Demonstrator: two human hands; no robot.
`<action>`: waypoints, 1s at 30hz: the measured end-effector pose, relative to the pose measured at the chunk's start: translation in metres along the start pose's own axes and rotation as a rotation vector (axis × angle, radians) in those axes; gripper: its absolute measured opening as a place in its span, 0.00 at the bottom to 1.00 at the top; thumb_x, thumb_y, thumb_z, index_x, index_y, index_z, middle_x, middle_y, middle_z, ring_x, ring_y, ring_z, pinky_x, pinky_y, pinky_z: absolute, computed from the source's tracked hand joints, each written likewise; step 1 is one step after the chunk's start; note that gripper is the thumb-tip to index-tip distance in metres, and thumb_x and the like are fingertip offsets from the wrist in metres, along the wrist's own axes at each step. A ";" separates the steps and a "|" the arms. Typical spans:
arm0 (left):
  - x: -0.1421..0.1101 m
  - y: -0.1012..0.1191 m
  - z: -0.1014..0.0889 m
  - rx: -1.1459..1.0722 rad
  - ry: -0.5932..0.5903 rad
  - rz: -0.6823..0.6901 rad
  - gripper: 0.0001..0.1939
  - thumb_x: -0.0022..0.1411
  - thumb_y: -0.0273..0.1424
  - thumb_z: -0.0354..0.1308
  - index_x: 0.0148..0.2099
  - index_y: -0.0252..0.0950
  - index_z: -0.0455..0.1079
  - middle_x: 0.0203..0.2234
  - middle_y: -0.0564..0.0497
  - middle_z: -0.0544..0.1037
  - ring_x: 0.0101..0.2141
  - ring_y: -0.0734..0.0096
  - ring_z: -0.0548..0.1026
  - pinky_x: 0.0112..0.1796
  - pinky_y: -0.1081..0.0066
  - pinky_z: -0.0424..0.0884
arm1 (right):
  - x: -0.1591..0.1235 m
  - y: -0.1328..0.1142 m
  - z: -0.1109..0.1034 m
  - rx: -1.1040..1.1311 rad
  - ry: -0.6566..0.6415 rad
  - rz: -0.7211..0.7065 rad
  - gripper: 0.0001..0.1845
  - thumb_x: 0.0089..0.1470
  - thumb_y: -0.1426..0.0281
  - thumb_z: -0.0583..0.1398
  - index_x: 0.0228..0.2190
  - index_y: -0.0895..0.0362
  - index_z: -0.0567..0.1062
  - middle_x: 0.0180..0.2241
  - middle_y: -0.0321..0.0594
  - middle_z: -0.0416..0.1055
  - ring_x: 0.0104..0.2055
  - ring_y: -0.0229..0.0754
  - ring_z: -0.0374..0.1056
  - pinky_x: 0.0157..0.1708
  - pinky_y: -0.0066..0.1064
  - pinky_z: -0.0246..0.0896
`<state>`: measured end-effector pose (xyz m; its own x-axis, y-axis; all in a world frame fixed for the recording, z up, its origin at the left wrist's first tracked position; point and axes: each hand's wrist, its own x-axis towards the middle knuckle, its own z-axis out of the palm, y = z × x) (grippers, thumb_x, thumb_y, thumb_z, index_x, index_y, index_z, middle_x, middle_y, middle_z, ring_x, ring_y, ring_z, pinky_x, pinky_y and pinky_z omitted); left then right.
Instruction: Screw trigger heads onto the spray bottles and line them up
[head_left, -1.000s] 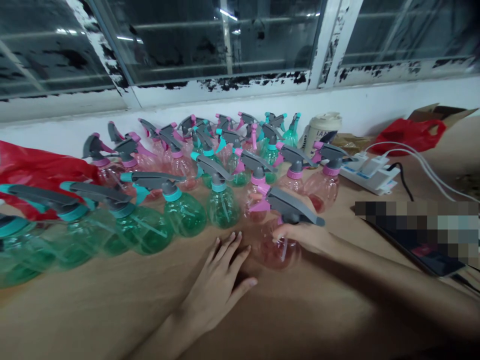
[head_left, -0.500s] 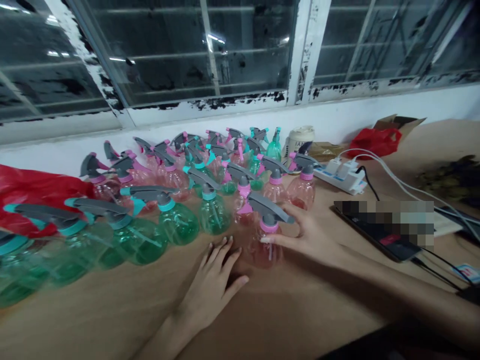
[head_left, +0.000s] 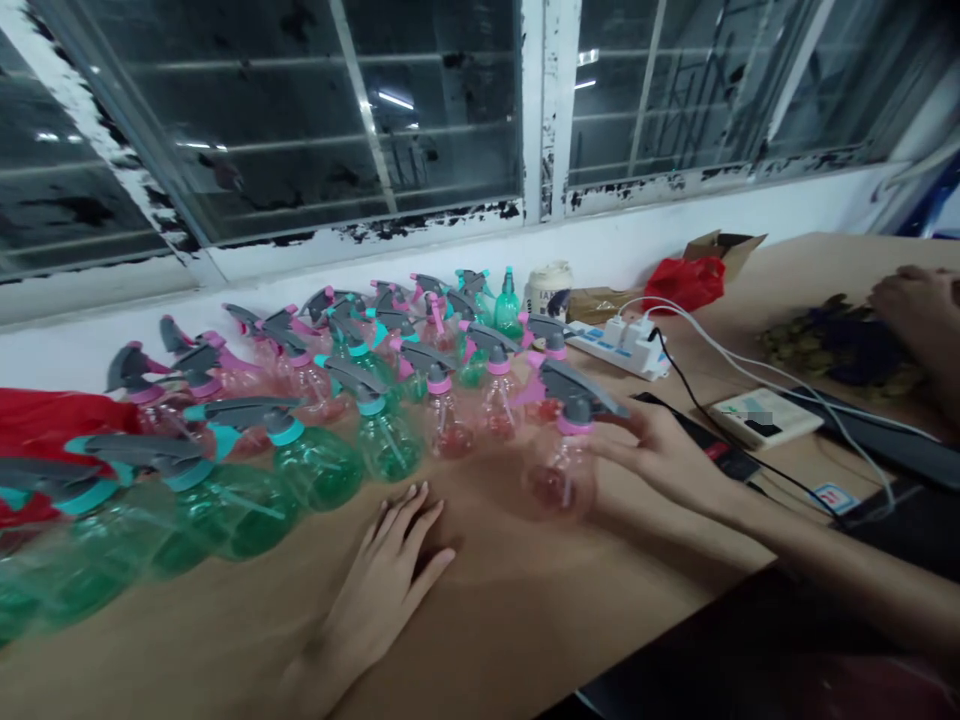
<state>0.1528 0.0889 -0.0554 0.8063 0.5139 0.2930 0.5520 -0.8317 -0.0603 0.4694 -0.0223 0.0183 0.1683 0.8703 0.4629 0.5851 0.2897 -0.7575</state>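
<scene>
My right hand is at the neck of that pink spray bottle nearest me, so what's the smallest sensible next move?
I'd probably settle the pink spray bottle squarely on the table before letting go. Your right hand is by its neck, your left hand lies open to one side, and blur hides whether the base sits firmly.

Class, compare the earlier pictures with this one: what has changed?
The front pink bottle has moved right, away from the green bottles. The right hand went along, its thumb no longer across the front; whether it let go is unclear. The left hand still lies on the table.
</scene>
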 end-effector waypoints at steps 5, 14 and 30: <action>0.002 -0.005 0.002 -0.030 0.040 -0.007 0.21 0.68 0.42 0.44 0.60 0.41 0.58 0.58 0.46 0.63 0.57 0.58 0.63 0.54 0.53 0.60 | -0.001 0.034 -0.051 0.022 0.120 0.181 0.19 0.48 0.59 0.64 0.42 0.53 0.76 0.43 0.41 0.77 0.48 0.54 0.70 0.48 0.46 0.64; 0.029 0.020 0.001 -0.151 0.020 -0.017 0.19 0.69 0.38 0.43 0.60 0.45 0.57 0.55 0.50 0.67 0.54 0.61 0.67 0.53 0.54 0.63 | 0.052 0.065 -0.098 -0.239 0.343 0.055 0.23 0.50 0.54 0.60 0.43 0.57 0.75 0.42 0.45 0.76 0.46 0.53 0.70 0.46 0.43 0.64; 0.045 0.041 0.011 -0.154 0.027 0.045 0.20 0.68 0.38 0.46 0.61 0.47 0.56 0.54 0.52 0.69 0.52 0.60 0.69 0.52 0.54 0.65 | 0.089 0.117 -0.081 -0.198 0.100 0.024 0.21 0.54 0.56 0.57 0.40 0.58 0.76 0.38 0.45 0.76 0.42 0.50 0.70 0.41 0.40 0.65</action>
<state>0.2139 0.0798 -0.0556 0.8222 0.4716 0.3187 0.4748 -0.8771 0.0728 0.6171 0.0565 0.0086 0.2560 0.8296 0.4962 0.7223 0.1770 -0.6685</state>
